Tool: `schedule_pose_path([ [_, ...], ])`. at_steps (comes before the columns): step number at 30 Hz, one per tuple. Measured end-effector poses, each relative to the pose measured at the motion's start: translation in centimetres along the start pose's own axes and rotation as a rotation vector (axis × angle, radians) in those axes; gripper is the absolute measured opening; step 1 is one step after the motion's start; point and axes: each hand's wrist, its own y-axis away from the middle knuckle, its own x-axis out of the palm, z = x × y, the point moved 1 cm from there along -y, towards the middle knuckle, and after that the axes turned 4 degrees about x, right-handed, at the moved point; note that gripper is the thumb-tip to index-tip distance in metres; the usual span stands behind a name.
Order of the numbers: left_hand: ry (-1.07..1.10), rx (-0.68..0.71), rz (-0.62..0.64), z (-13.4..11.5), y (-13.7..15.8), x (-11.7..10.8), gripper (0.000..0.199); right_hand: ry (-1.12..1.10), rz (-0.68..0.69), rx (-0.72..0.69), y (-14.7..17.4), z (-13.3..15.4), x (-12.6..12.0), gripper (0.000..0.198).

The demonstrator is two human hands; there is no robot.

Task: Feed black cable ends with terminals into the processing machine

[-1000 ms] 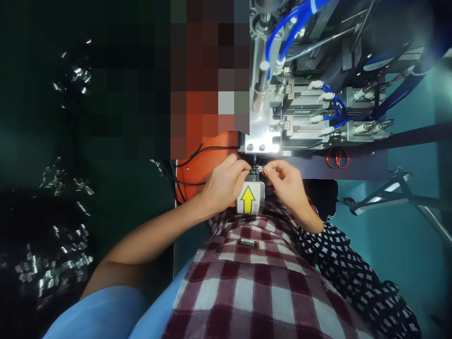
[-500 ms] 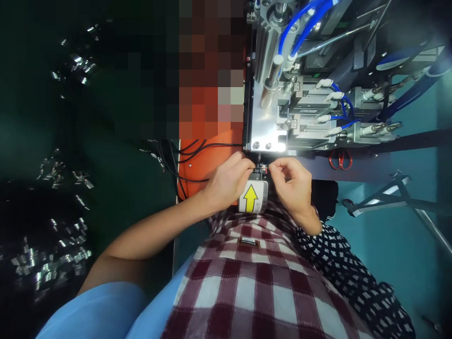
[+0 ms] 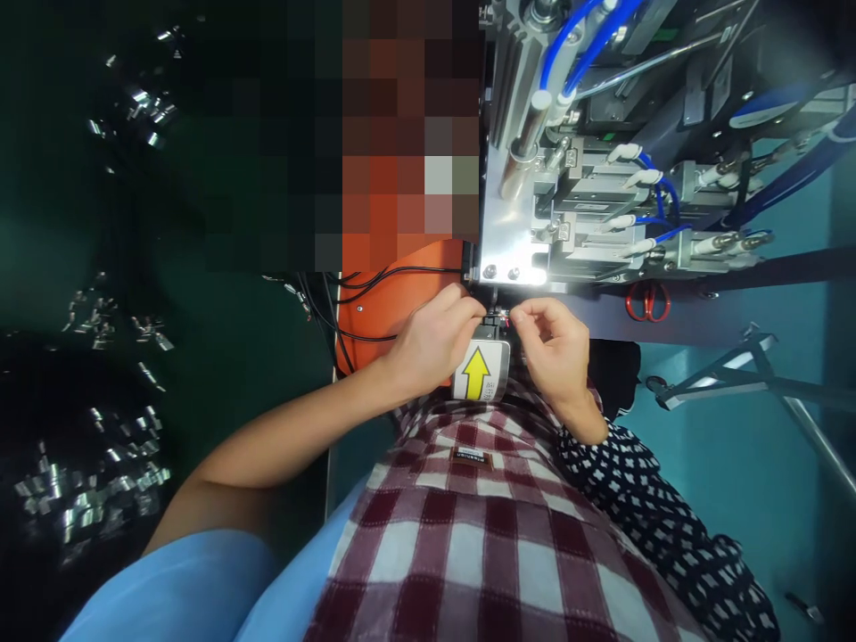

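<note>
My left hand (image 3: 438,339) is closed in a pinch at the left side of a small dark fixture (image 3: 493,328). Across from it, my right hand (image 3: 554,348) pinches at the fixture's right side, with thumb and index finger together. What sits between the fingertips of either hand is too small to make out; a tiny reddish spot shows by the right fingertips. Just below the fixture is a white label with a yellow arrow (image 3: 476,373), pointing up toward the machine. A bright metal plate (image 3: 512,241) of the machine lies just above both hands.
Pneumatic cylinders (image 3: 595,223) with blue hoses (image 3: 659,192) fill the upper right. Red-handled scissors (image 3: 647,301) lie right of my right hand. Black cables (image 3: 374,283) cross the orange surface (image 3: 374,330) at left. A metal stand leg (image 3: 722,370) is at right; shiny metal pieces (image 3: 94,481) lie at far left.
The view has shifted slightly, so the machine appears a little further right. Both hands stay pinched at the same fixture, with hardly any movement.
</note>
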Motion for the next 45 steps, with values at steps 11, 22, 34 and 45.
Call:
schedule_pose_path([
  [11,-0.001,0.019,-0.01,0.1,0.0,0.1,0.015,0.038,0.032,-0.079,0.0,-0.3,0.2,0.012],
  [22,0.011,0.019,-0.012,0.1,0.1,0.1,0.014,0.117,0.015,-0.129,0.1,-0.1,0.4,0.01],
  [34,-0.002,0.026,0.0,0.1,0.0,0.1,0.015,0.127,-0.018,0.011,0.2,-0.2,-0.3,0.013],
  [45,-0.03,0.038,-0.003,0.0,0.1,0.1,0.016,0.359,-0.074,-0.342,-0.1,1.3,0.7,0.017],
])
